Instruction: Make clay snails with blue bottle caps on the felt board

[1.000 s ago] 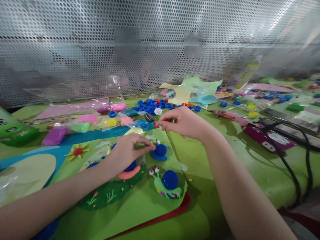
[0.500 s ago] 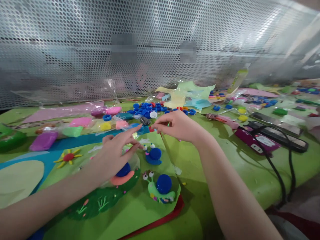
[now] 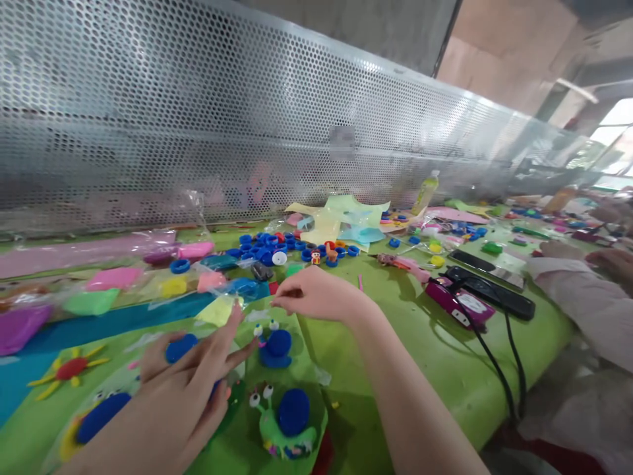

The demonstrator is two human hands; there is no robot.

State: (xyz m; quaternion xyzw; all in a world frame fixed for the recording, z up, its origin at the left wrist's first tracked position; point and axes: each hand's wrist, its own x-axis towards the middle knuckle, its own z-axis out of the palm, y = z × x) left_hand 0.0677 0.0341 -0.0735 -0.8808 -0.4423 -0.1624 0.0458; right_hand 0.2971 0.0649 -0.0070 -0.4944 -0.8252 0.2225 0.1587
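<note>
One small blue snail (image 3: 277, 348) lies on green paper (image 3: 227, 456), its head toward the nearer left hand (image 3: 185, 389), whose fingers are spread; the right hand (image 3: 316, 293) curls just beyond, any pinched thing impossible to tell.

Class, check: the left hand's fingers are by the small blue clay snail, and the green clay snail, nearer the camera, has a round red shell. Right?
The round shell on the green clay snail, nearer the camera, is blue, not red, as the head view shows; the left hand has its fingers by the small blue clay snail.
</note>
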